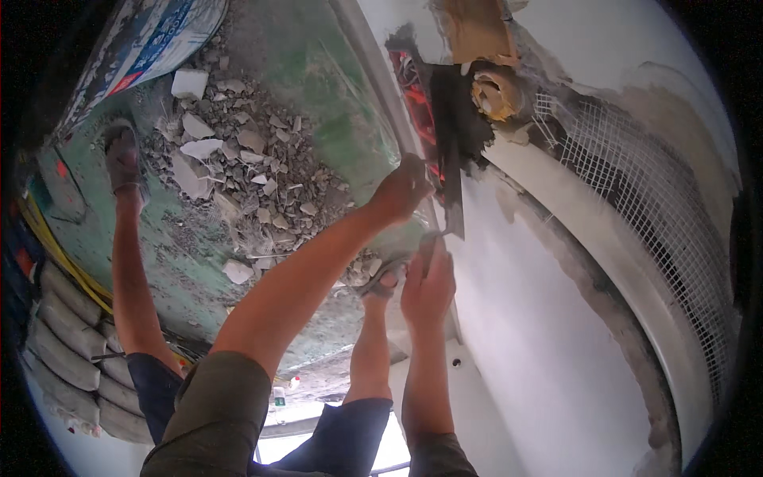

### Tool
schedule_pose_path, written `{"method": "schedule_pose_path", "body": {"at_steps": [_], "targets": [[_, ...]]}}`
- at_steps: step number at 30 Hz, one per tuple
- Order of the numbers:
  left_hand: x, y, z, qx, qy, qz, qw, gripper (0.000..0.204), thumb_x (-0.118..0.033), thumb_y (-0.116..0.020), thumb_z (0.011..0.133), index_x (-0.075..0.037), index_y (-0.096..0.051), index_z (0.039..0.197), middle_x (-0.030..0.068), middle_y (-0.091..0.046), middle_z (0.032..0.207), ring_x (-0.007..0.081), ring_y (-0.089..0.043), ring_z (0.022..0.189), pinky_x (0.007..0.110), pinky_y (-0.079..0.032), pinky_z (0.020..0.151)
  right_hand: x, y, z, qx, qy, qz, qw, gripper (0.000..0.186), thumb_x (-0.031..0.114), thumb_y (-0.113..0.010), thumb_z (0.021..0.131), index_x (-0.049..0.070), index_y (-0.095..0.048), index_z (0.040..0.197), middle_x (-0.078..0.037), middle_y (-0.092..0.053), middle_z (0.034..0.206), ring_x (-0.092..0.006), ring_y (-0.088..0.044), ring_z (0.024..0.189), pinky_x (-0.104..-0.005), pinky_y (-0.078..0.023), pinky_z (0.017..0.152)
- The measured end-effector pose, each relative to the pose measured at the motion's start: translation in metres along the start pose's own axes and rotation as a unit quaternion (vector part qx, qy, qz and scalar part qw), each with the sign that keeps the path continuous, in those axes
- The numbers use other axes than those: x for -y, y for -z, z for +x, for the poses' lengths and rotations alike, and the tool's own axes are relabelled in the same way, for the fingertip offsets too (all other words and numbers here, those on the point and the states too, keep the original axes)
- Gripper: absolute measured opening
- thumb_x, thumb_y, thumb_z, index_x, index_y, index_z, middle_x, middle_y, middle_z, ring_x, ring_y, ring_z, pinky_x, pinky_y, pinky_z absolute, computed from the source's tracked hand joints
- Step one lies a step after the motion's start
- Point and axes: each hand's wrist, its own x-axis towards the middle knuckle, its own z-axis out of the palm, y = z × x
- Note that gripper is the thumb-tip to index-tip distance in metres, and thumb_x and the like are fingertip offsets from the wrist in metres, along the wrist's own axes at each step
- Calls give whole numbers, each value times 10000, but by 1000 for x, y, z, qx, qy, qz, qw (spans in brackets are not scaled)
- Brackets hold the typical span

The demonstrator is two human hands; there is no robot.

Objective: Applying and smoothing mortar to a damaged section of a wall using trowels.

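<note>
My left hand (401,191) reaches across to the wall, its fingers curled at the red edge of a long, narrow dark strip (450,171). Red parts (419,111) run along the strip's left side; I cannot make out exactly what they belong to. Just below, my right hand (429,285) is closed with its fingertips up against the strip's lower end. Whatever sits between those fingers is mostly hidden. Above the strip, a round yellowish-brown pipe opening (494,95) pokes out of the wall, with dark, rough patching around it.
Broken rubble (254,159) is heaped on the dusty green floor to the left, between my feet. White mesh (636,159) and a pale curved band (612,230) cross the wall at right. Stacked grey bags (67,342), yellow hose (67,254) and a printed sack (151,44) lie left.
</note>
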Motion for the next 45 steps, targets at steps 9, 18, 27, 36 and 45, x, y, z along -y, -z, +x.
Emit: {"method": "schedule_pose_path", "body": {"at_steps": [9,18,27,36,45], "targets": [[1,17,0,15,-9,56,998,447,-302,-572,880,-47,-412,1212,222,-492,1143,409,-558,1013,458,-444,870,-3,-1,-12,-12,4,78,997,397,139,-552,899,-24,-503,1258,-208,-601,985,-392,-587,906,-416,-471,796],[-6,12,-17,23,-12,35,999,507,-342,-587,852,-8,-403,1187,265,-517,1111,425,-555,1034,463,-454,847,-24,6,20,-7,31,-4,999,383,158,-579,901,-24,-518,1232,-202,-597,1008,-387,-584,923,-414,-476,798],[-19,10,-28,5,70,32,997,478,-236,-613,865,-50,-347,1215,161,-537,970,300,-567,864,403,-507,694,2,15,17,-54,-6,80,995,390,168,-595,904,-42,-537,1228,-207,-643,1090,-317,-644,967,-367,-495,842],[7,7,-13,-9,5,108,994,502,-178,-616,895,-107,-286,1266,45,-520,940,145,-558,778,315,-556,563,-18,-14,42,3,75,52,996,432,160,-579,895,-45,-492,1266,-224,-600,1090,-387,-583,1009,-408,-468,868],[9,12,-1,12,-36,-7,999,462,-289,-586,858,-22,-444,1207,221,-506,1019,314,-589,912,405,-506,747,-41,-19,29,-2,54,42,998,425,157,-580,900,-39,-499,1268,-215,-597,1112,-369,-581,1024,-405,-455,884]]}}
